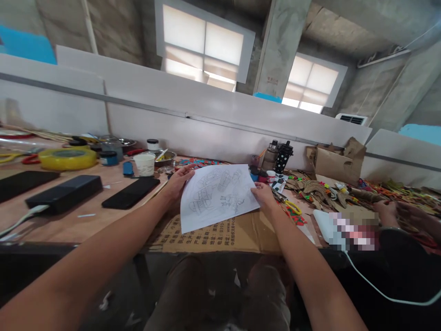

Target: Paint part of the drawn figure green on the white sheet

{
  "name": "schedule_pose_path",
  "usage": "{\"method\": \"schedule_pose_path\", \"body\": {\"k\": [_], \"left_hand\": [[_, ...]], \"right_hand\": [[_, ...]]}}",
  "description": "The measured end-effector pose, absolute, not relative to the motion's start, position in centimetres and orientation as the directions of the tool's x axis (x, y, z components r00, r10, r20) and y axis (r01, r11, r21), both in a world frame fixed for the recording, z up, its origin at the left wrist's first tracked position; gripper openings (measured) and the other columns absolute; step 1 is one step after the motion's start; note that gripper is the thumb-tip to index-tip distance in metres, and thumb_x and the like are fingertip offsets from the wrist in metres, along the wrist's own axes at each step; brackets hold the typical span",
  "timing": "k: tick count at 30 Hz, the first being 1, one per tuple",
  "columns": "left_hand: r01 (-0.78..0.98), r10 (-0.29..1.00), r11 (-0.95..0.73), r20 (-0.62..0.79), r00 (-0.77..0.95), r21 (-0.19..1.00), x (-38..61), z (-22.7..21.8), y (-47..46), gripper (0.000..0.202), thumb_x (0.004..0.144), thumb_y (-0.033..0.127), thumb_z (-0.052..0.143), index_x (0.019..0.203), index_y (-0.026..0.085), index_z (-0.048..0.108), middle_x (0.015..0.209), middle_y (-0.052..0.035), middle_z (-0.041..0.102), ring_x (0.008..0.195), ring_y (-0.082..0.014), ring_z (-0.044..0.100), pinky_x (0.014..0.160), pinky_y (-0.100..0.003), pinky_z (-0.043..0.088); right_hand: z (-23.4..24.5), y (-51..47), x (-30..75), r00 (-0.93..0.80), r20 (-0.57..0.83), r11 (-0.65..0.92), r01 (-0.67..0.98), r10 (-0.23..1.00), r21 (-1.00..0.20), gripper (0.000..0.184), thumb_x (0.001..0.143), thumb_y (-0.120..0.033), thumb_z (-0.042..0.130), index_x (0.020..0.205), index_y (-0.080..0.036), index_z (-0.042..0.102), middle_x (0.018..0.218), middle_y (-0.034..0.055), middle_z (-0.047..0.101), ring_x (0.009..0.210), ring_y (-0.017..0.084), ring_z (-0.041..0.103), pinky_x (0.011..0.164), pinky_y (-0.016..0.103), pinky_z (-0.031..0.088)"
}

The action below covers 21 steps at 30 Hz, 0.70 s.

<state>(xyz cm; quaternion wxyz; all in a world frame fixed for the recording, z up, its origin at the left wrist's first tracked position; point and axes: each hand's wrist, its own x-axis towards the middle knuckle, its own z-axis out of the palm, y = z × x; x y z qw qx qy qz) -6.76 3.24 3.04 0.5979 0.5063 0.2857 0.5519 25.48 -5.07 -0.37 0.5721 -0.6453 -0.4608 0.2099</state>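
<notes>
I hold a white sheet of paper (215, 195) with pencil line drawings up over the table, tilted toward me. My left hand (179, 181) grips its left edge, fingers behind and thumb on top. My right hand (263, 195) pinches its right edge. Under the sheet lies a flat piece of brown cardboard (220, 236) with printed text, at the table's front edge.
To the left lie a black phone (131, 192), a black power bank (65, 193) with a white cable, a yellow tape roll (67, 158), a white cup (144, 164) and bowls. Bottles (277, 156), yellow-handled scissors (291, 207), a torn box (336, 163) and coloured scraps sit right. Another person's hand (387, 212) rests far right.
</notes>
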Motion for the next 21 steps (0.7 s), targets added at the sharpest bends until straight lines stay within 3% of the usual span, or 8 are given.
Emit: {"method": "schedule_pose_path", "body": {"k": [7,13,18,21], "left_hand": [[-0.291,0.953,-0.083,0.162,0.257,0.953,-6.8,2.5,3.5,0.039,0.061,0.022,0.086,0.097,0.020,0.072,0.087,-0.0032,0.073,0.068,-0.0155,0.066,0.056,-0.022,0.052],[-0.207,0.930,-0.023,0.097,0.354,0.978,-6.6,2.9,2.4,0.047,0.050,0.033,0.092,0.092,0.017,0.075,0.093,-0.0077,0.076,0.072,-0.0198,0.069,0.058,-0.026,0.054],[-0.165,0.920,0.005,0.060,0.386,0.986,-6.2,3.0,1.5,0.036,0.044,0.025,0.095,0.072,0.015,0.074,0.073,-0.0074,0.075,0.059,-0.0192,0.065,0.052,-0.026,0.052],[-0.212,0.948,-0.005,0.073,0.311,0.977,-6.1,3.1,1.7,0.031,0.047,0.019,0.093,0.069,0.014,0.072,0.069,-0.0061,0.073,0.056,-0.0163,0.064,0.051,-0.023,0.051]], "right_hand": [[-0.5,-6.1,28.4,0.575,0.248,0.216,0.126,0.779,-0.968,0.038,0.059,-0.031,0.077,0.092,-0.019,0.064,0.072,0.0004,0.072,0.065,0.018,0.067,0.063,0.030,0.054],[1.0,-7.2,29.4,0.580,0.280,0.311,0.048,0.765,-0.949,0.041,0.050,-0.034,0.082,0.084,-0.019,0.066,0.071,-0.0003,0.072,0.065,0.017,0.064,0.063,0.029,0.051],[1.5,-7.1,29.3,0.576,0.300,0.360,0.009,0.761,-0.933,0.041,0.050,-0.035,0.084,0.084,-0.020,0.067,0.072,-0.0010,0.072,0.071,0.017,0.065,0.069,0.030,0.051],[1.5,-7.1,29.1,0.562,0.290,0.361,-0.017,0.775,-0.933,0.039,0.053,-0.036,0.084,0.085,-0.022,0.067,0.072,-0.0017,0.072,0.074,0.017,0.066,0.071,0.030,0.052]]}}
